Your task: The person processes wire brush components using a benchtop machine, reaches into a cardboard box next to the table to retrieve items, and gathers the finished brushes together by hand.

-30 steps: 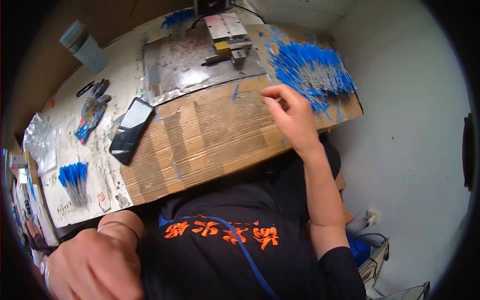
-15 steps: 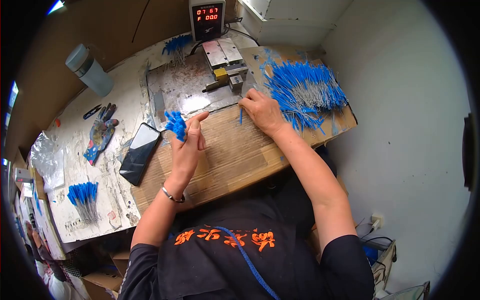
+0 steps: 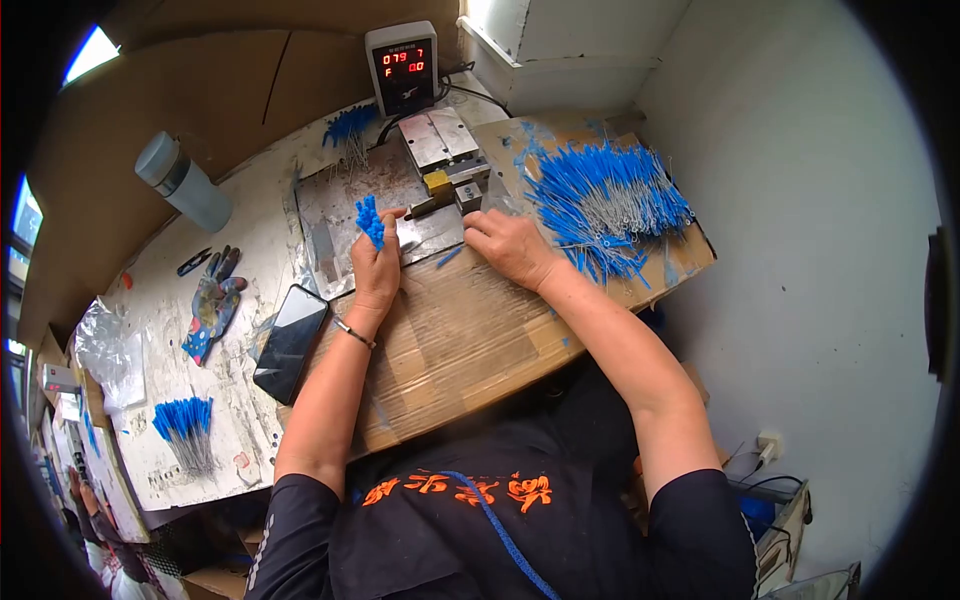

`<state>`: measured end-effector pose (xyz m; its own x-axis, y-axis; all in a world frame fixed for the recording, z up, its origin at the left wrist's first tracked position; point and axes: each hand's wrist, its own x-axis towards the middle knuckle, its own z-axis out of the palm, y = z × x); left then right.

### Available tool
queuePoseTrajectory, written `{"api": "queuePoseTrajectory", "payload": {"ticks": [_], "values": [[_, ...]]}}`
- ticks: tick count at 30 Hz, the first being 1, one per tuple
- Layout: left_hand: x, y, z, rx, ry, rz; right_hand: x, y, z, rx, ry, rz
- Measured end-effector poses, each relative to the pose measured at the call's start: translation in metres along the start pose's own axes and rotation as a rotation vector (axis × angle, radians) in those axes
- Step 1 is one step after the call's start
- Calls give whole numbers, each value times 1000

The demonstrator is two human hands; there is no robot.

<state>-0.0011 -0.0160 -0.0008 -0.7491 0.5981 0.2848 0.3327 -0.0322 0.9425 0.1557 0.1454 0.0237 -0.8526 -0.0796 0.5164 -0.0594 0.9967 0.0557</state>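
Blue-tipped bundle [image 3: 369, 221] in left hand [image 3: 377, 272]

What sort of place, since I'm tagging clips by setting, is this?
Most likely a small workshop or factory: a metal fixture, a box showing red digits, and a large pile of thin blue-ended pieces suggest it.

It's a wkshp — metal jig [image 3: 436, 138], LED disp. [image 3: 403, 68]

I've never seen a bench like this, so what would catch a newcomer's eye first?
Probably the big heap of blue-tipped pieces, right of the metal fixture. Then the red-lit display behind that fixture, and the smaller blue bunch in the left hand.
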Motion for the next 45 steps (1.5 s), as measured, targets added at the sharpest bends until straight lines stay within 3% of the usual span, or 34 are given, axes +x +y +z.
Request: {"api": "queuePoseTrajectory", "payload": {"ticks": [3, 5, 6, 8, 14, 19, 32, 34, 40, 43, 45], "values": [[0, -3, 1, -5, 8, 7, -1, -13, 5, 79, 75, 62], [1, -2, 1, -5, -1, 2, 1, -25, 0, 216, 213, 283], [1, -1, 2, -28, 17, -12, 1, -28, 4, 220, 217, 284], [0, 0, 3, -42, 35, -28, 0, -35, 12, 432, 155, 716], [2, -4, 6, 81, 91, 61, 5, -30, 20, 578, 137, 989], [2, -2, 6, 227, 76, 85, 6, -30, 22, 571, 121, 1007], [5, -8, 9, 232, 69, 104, 11, -35, 25, 477, 140, 1016], [8, -14, 9, 349, 92, 227, 12, -35, 26, 479, 127, 1033], [7, -5, 13, 566, 99, 254, 13, -40, 17, 527, 114, 1087], [9, 1, 14, 617, 55, 239, 1, -44, -2, 616, 122, 1021], [14, 0, 11, 665, -2, 216, -18, -43, -26, 408, 151, 833]]}}
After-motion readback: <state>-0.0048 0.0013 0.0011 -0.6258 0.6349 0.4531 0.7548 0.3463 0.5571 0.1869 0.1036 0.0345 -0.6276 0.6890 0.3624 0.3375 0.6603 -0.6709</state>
